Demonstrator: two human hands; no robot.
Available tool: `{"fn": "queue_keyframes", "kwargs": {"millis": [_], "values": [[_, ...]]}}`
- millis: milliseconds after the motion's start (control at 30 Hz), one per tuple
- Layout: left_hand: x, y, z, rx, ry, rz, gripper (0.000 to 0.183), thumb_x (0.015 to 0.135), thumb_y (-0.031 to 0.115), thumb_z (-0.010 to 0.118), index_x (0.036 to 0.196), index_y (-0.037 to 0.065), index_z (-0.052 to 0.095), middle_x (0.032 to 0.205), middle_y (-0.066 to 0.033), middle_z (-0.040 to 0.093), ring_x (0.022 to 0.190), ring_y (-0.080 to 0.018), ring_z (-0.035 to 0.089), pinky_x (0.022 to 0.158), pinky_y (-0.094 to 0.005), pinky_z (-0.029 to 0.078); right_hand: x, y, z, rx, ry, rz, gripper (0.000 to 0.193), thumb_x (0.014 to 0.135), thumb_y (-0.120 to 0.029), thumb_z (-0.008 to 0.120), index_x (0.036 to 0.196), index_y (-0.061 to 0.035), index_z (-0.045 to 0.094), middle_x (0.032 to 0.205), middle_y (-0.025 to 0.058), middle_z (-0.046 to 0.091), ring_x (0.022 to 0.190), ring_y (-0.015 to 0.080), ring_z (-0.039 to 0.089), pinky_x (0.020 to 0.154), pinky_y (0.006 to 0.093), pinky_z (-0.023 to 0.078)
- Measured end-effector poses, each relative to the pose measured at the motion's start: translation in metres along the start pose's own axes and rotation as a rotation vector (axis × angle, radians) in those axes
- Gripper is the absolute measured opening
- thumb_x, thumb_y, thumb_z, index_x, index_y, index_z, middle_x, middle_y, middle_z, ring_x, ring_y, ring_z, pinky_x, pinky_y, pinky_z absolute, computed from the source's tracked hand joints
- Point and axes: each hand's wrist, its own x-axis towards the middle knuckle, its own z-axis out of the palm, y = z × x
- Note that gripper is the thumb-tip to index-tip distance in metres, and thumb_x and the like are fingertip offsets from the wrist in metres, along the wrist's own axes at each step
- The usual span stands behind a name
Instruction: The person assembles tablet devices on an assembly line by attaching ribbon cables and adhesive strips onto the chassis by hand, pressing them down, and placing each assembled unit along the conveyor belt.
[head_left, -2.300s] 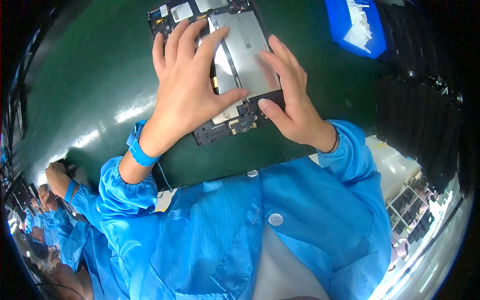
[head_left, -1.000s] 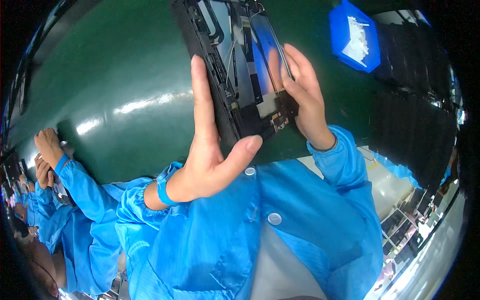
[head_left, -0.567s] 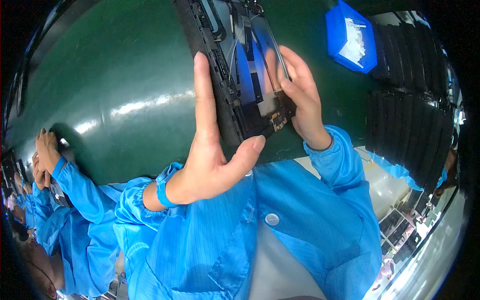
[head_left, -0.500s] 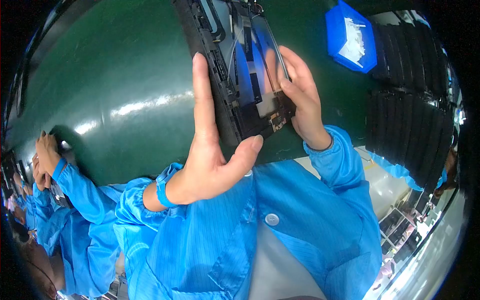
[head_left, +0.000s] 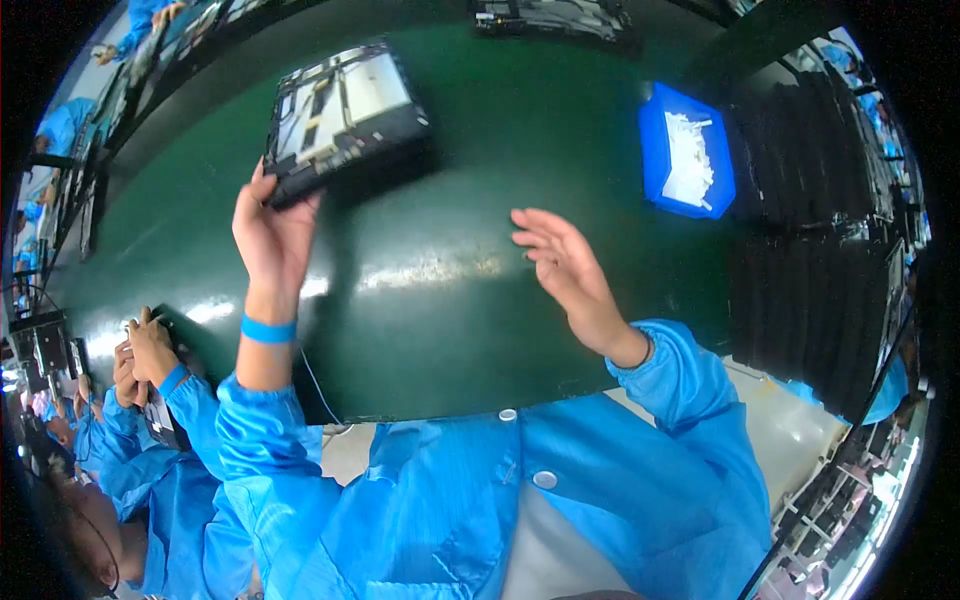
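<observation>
Gripping with the left hand [head_left: 274, 235] the near left corner of an opened tablet [head_left: 350, 118], in the upper left of the frame, with pale panels and dark strips bared on top; too blurred to tell whether lifted clear or touching underneath. Reaching out with the right hand [head_left: 566, 268], empty, fingers loosely parted and a little curled, just right of mid-frame, well apart from the tablet. Likely to tip or twist, as a judgement, from being held at one corner only. Could also suffer smudged or nicked inner parts through a straying fingertip, or a tug from the thin cord [head_left: 318, 386] below the blue wrist strap [head_left: 268, 330]. Working over a glossy dark green tabletop [head_left: 440, 345], streaked with glare across the middle. Flanked at the upper right by a blue bin [head_left: 655, 150] of white strips [head_left: 688, 165], and at the right by stacked black slabs [head_left: 800, 310] of unclear kind. Bounded at the top edge by another opened device [head_left: 550, 18]. Joined at the lower left by a co-worker [head_left: 185, 515] in a blue smock. Giving way at the lower right to pale floor [head_left: 785, 425] and shelving [head_left: 815, 540].
</observation>
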Motion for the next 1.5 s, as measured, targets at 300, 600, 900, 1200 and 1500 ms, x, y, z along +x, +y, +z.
{"fn": "queue_keyframes", "kwargs": {"millis": [300,600,900,1200,1500], "values": [[0.047,-0.018,-0.051,-0.088,-0.027,0.039,0.079,0.072,0.007,0.050,0.148,0.007,0.031,0.139,-0.0162,0.048,0.123,-0.0335,0.050,0.104,-0.0469,0.041,-0.008,-0.005,0.000,-0.284,-0.145,-0.061,0.049,0.090,-0.007,0.054,0.137,-0.0022,0.043,0.141,0.0139,0.047,0.119,0.0221,0.053,0.098,0.0348,0.041],[-0.061,-0.022,0.029,-0.029,-0.187,-0.034,0.104,0.060,0.003,0.056,0.153,0.004,0.012,0.151,-0.0189,0.032,0.138,-0.0345,0.037,0.115,-0.0439,0.029,-0.009,-0.004,0.004,-0.164,-0.022,-0.089,0.050,0.094,-0.010,0.051,0.140,0.0037,0.036,0.137,0.0171,0.050,0.118,0.0235,0.054,0.098,0.0340,0.042],[-0.121,-0.050,0.049,0.199,-0.155,-0.063,0.103,0.070,0.003,0.066,0.154,0.003,0.006,0.153,-0.0165,0.030,0.137,-0.0281,0.037,0.113,-0.0376,0.029,0.005,-0.028,0.009,0.384,0.190,-0.035,0.063,0.097,-0.017,0.054,0.146,0.0054,0.021,0.138,0.0185,0.045,0.126,0.0251,0.046,0.105,0.0356,0.037],[-0.129,-0.016,0.033,1.737,-0.375,0.254,0.042,0.077,0.020,0.074,0.115,0.004,0.064,0.074,-0.0085,0.059,0.071,-0.0265,0.059,0.065,-0.0379,0.048,-0.015,-0.012,0.000,-0.702,0.200,-0.084,0.057,0.086,-0.011,0.062,0.138,-0.0019,0.041,0.144,0.0221,0.037,0.137,0.0368,0.030,0.112,0.0442,0.024],[-0.082,-0.049,0.071,1.621,-0.547,0.611,0.011,0.075,0.017,0.072,0.080,0.011,0.064,0.067,-0.0036,0.055,0.064,-0.0241,0.053,0.060,-0.0378,0.037,0.043,-0.015,0.012,-1.146,0.168,-0.291,0.032,0.079,-0.025,0.068,0.108,-0.0114,0.066,0.142,0.0181,0.042,0.137,0.0404,0.027,0.108,0.0515,0.020]]}}
